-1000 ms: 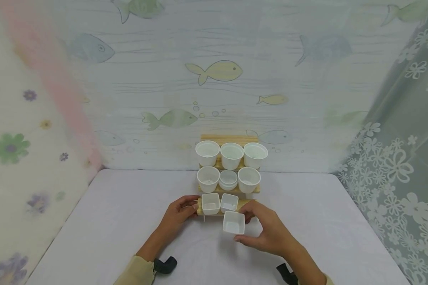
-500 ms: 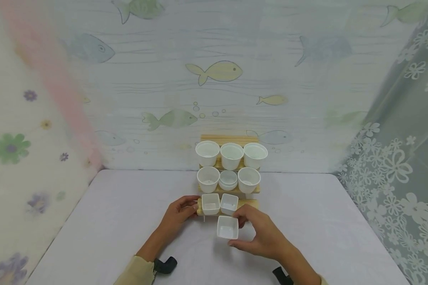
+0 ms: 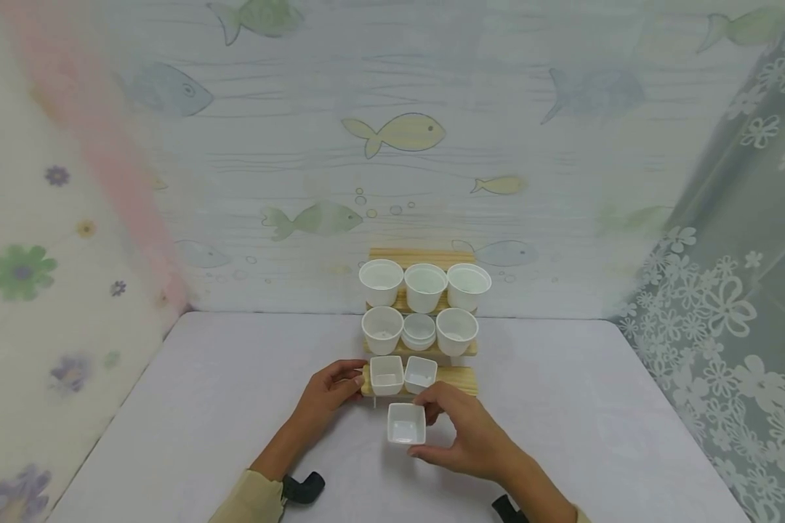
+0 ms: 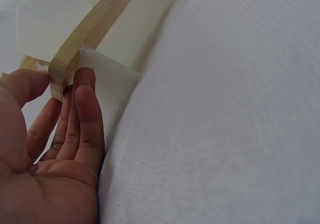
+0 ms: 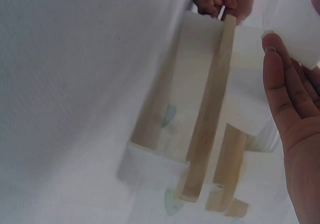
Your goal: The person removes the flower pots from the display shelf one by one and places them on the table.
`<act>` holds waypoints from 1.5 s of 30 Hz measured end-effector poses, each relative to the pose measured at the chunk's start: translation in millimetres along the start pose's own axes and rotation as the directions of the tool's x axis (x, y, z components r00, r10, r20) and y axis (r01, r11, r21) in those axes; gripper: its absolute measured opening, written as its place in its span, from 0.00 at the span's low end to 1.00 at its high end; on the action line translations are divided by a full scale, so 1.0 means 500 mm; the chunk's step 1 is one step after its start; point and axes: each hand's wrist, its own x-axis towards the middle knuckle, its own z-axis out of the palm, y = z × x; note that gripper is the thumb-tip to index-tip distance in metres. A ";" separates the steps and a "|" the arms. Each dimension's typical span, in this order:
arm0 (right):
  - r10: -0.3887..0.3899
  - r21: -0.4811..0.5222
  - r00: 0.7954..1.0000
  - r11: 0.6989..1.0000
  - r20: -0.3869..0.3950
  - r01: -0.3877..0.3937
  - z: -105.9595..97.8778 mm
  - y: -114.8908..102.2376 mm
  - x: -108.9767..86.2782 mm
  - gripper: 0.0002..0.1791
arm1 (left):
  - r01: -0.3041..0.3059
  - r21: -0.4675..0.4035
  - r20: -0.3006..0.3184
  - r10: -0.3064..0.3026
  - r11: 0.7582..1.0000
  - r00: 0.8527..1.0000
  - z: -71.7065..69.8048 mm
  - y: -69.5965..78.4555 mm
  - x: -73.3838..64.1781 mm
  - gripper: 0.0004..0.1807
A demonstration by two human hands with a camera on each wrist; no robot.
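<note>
My right hand [image 3: 464,436] holds a small square white cup [image 3: 406,424] between thumb and fingers, in front of the lowest shelf of a tiered wooden rack [image 3: 458,379]. In the right wrist view the same cup [image 5: 292,22] is partly out of frame. My left hand [image 3: 327,398] grips the left end of that shelf; the left wrist view has the thumb on one side of the board [image 4: 90,32] and fingertips on the other, against a white support panel [image 4: 107,82]. Two square cups, a left one [image 3: 386,375] and a right one [image 3: 421,375], sit on this shelf.
On the middle tier stand a round cup at left [image 3: 382,330], a shorter one [image 3: 419,331] and another at right [image 3: 457,331]. The top tier bears three round cups, the middle one here [image 3: 425,288]. Behind the white-covered table [image 3: 248,363] rises a fish-patterned wall [image 3: 281,167].
My right hand has moved left and toward me with the square cup, uncovering the shelf's right part. The left hand stays at the shelf's end.
</note>
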 end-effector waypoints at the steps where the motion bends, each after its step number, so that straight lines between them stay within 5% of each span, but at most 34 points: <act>1: 0.002 0.002 1.000 1.000 0.002 -0.002 0.002 0.000 0.001 0.32 | 0.000 0.001 0.003 0.000 1.000 1.000 0.000 0.000 0.000 0.23; 17: 0.051 -0.003 0.999 0.999 0.007 -0.051 0.027 0.002 0.013 0.32 | 0.004 -0.014 0.003 -0.004 1.000 1.000 0.000 0.001 -0.001 0.23; 45: -0.002 -0.064 0.999 0.998 -0.043 -0.001 0.058 0.004 0.032 0.34 | -0.003 -0.004 0.010 0.003 1.000 1.000 -0.001 -0.002 0.000 0.22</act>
